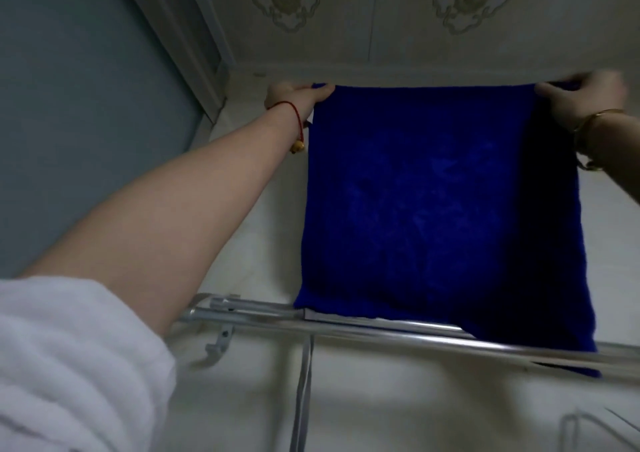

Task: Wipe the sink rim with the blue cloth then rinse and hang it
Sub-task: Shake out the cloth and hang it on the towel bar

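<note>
The blue cloth (433, 209) hangs spread flat in front of the white wall, held up high by its two top corners. My left hand (294, 97) pinches the top left corner, arm stretched upward, a red string on the wrist. My right hand (581, 100) grips the top right corner and wears a gold bangle. The cloth's lower edge falls behind the front bars of the metal towel rack (381, 330), which runs across the wall below. The sink is out of view.
A grey-blue panel and white door frame (194, 36) stand at the left. The patterned ceiling (381, 8) is just above the hands. A second metal fixture (588, 431) shows at the bottom right. My white sleeve (69, 365) fills the lower left.
</note>
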